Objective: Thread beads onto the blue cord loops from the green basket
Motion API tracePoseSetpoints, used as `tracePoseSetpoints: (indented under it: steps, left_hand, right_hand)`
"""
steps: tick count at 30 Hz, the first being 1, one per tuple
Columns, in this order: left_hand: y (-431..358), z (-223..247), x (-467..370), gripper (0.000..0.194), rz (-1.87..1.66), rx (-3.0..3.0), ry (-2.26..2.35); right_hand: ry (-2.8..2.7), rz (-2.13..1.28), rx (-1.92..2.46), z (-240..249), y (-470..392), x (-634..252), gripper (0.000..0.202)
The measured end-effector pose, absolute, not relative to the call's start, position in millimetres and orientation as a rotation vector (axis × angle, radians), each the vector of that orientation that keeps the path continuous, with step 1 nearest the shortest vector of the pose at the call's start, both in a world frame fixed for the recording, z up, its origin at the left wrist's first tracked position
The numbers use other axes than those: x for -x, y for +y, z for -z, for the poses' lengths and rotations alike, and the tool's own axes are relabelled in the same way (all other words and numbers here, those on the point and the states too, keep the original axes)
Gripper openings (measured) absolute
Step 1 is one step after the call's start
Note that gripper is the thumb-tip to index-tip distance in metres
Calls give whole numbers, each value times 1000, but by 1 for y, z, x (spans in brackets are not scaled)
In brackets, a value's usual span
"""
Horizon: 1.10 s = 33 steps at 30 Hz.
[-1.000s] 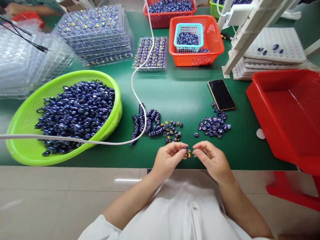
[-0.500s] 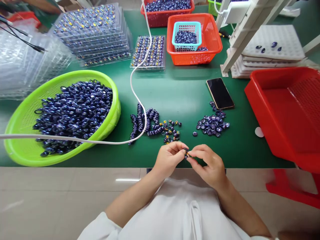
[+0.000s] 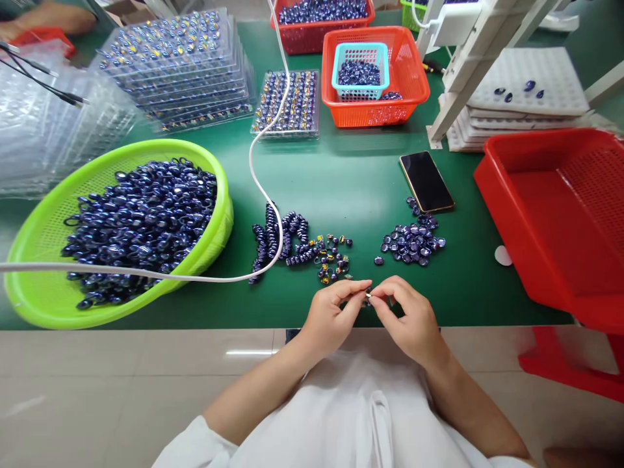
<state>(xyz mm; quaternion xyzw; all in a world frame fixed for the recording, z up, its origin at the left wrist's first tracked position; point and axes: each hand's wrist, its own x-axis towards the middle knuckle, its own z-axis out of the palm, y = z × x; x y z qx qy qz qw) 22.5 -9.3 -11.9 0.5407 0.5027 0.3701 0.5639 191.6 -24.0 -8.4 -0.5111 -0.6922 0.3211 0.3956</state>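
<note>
Over the front edge of the green table (image 3: 331, 175), my two hands meet at the fingertips. Between them is a small dark shiny piece (image 3: 368, 296) with a pale glint; its exact kind is mostly covered by my fingers. My left hand (image 3: 331, 315) pinches it from the left with thumb and forefinger. From the right, my right hand (image 3: 409, 318) pinches at the same spot. Just beyond lie loose small dark pieces with gold parts (image 3: 333, 259). Rows of dark ring-like pieces (image 3: 271, 237) are left of these, and a pile of flat dark oval pieces (image 3: 414, 242) is to the right.
A lime-green basket (image 3: 221, 195) full of dark looped pieces stands left, crossed by a white cable (image 3: 253, 166). Behind are stacked clear trays (image 3: 195, 97) and an orange basket (image 3: 414, 97). Right are a phone (image 3: 427, 181) and a red bin (image 3: 526, 247). Another person's arm (image 3: 63, 18) shows far left.
My hands remain together, with the fingers slightly shifted around the small piece, which now shows a pale glint. The whole view has moved a little. A co-worker's arm at far left has moved.
</note>
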Motion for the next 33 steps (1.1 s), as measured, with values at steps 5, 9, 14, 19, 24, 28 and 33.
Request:
tracePoseSetpoints:
  steps: [5, 9, 14, 19, 24, 28, 33]
  left_hand:
    - [-12, 12, -19, 24, -902, -1358, 1134]
    - [-10, 10, -19, 22, -894, -1271, 1164]
    - [-7, 4, -17, 15, -831, -1058, 1090]
    - [-3, 7, -16, 19, -816, -816, 987]
    - [0, 11, -18, 21, -793, -666, 986]
    - [1, 12, -19, 21, -756, -609, 965]
    - [2, 9, -19, 26, -671, -572, 949]
  right_hand:
    - [-1549, -1109, 1478, 6, -20, -194, 11]
    - [-1376, -1275, 1501, 9, -20, -194, 19]
    - [-1368, -1369, 1413, 10, -24, -194, 16]
    - [-1636, -1123, 1198, 10, -26, -201, 14]
    - [-2029, -752, 951, 8, -26, -210, 45]
    - [-2227, -478, 995, 7, -26, -211, 38]
    - [-2363, -361, 985, 5, -26, -213, 34]
